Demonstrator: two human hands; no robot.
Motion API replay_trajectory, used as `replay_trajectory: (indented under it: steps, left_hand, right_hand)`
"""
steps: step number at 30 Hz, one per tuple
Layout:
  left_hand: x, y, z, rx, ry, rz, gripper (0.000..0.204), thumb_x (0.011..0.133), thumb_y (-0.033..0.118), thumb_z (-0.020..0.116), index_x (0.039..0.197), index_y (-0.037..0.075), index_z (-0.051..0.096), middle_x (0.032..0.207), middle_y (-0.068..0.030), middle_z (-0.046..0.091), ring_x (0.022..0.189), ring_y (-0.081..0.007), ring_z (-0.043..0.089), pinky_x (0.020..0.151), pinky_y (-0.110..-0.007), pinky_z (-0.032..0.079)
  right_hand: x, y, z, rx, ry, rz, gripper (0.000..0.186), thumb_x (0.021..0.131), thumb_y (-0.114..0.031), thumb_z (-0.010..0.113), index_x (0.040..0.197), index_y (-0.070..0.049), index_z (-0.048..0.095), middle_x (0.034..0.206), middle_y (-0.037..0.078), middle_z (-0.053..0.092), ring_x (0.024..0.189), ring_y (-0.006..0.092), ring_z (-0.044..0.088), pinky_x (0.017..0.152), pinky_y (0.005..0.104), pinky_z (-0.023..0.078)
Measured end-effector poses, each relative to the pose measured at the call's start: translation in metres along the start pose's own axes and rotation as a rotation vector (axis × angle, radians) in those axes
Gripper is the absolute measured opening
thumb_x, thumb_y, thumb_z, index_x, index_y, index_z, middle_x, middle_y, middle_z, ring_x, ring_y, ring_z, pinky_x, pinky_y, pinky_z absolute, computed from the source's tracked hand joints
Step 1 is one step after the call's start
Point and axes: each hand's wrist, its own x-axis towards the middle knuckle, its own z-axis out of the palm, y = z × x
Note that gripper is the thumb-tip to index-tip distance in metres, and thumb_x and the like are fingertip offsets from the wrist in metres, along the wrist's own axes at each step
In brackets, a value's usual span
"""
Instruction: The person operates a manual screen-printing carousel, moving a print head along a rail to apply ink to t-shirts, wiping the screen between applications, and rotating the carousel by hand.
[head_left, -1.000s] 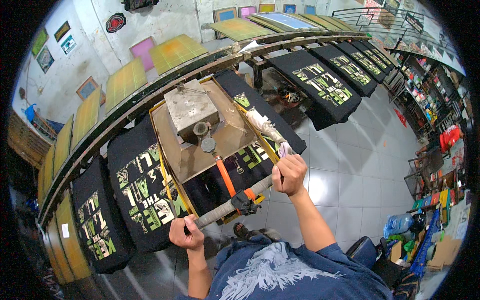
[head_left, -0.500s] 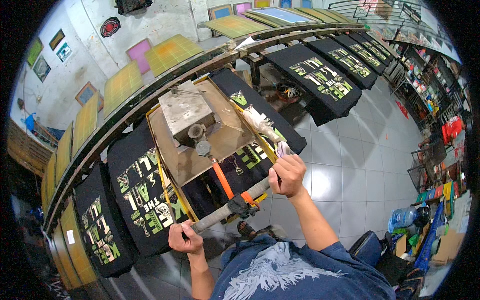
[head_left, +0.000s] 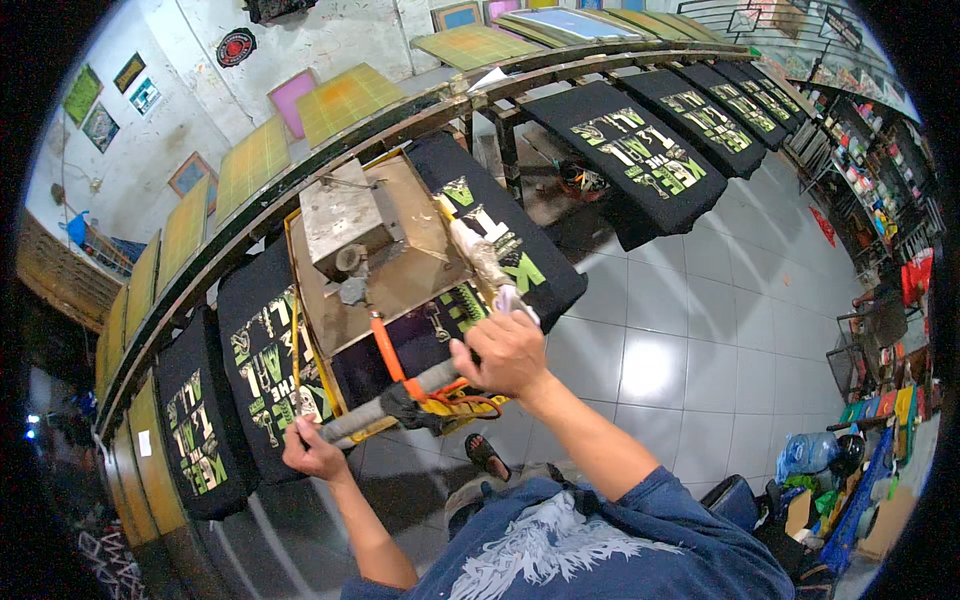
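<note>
A boxy metal heater unit (head_left: 345, 215) on a wide plate with a yellow frame hangs over a black printed shirt, hiding much of it. Across its near side runs a grey wrapped handle bar (head_left: 360, 422), with an orange cable (head_left: 385, 345) leading down to it. At the bar's left end, my left hand (head_left: 315, 452) is closed around it. My right hand (head_left: 505, 352) grips the right end, fingers curled, beside a whitish wrapped tube (head_left: 478, 250) along the frame. More black shirts (head_left: 268, 375) with green and cream lettering lie to the left.
Further printed shirts (head_left: 640, 160) lie on boards along a long metal rail (head_left: 420, 108) curving away to the right. Screen frames (head_left: 350, 103) lean behind it. Grey floor tiles (head_left: 650, 290) stretch to the right, toward cluttered shelves (head_left: 870, 170) and a water jug (head_left: 808, 453).
The heater unit and both hands on its bar have shifted left. More of the shirt on the unit's right shows now, and part of the left shirt is covered.
</note>
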Motion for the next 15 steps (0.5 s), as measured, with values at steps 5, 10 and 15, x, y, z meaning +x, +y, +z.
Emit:
replay_trajectory:
  steps: [5,10,15]
  left_hand:
    - [-0.004,0.005,0.002,-0.026,0.070,-0.104,0.038,0.107,0.022,0.056,0.080,-0.003,0.068,0.068,-0.0079,0.066,0.058,-0.0166,0.056,0.058,-0.034,0.042]
    - [-0.037,0.043,0.003,0.037,0.147,-0.134,0.039,0.106,0.023,0.059,0.078,-0.003,0.067,0.066,-0.0065,0.065,0.060,-0.0139,0.056,0.059,-0.032,0.042]
    - [-0.089,0.118,0.013,0.081,0.154,-0.218,0.041,0.106,0.027,0.060,0.078,-0.002,0.067,0.073,-0.0074,0.069,0.064,-0.0153,0.059,0.060,-0.033,0.045]
  right_hand:
    - [0.007,0.011,-0.011,0.142,-0.181,0.063,0.044,0.091,-0.043,0.069,0.065,-0.008,0.063,0.066,0.013,0.063,0.069,0.0295,0.065,0.067,0.0431,0.052]
    - [0.007,0.050,-0.027,0.193,-0.228,-0.003,0.049,0.091,-0.048,0.066,0.065,-0.007,0.068,0.064,0.016,0.066,0.066,0.0331,0.069,0.067,0.0451,0.055]
    - [0.002,0.096,-0.060,0.198,-0.278,-0.019,0.046,0.091,-0.046,0.066,0.067,-0.006,0.071,0.070,0.016,0.070,0.071,0.0347,0.070,0.074,0.0489,0.055]
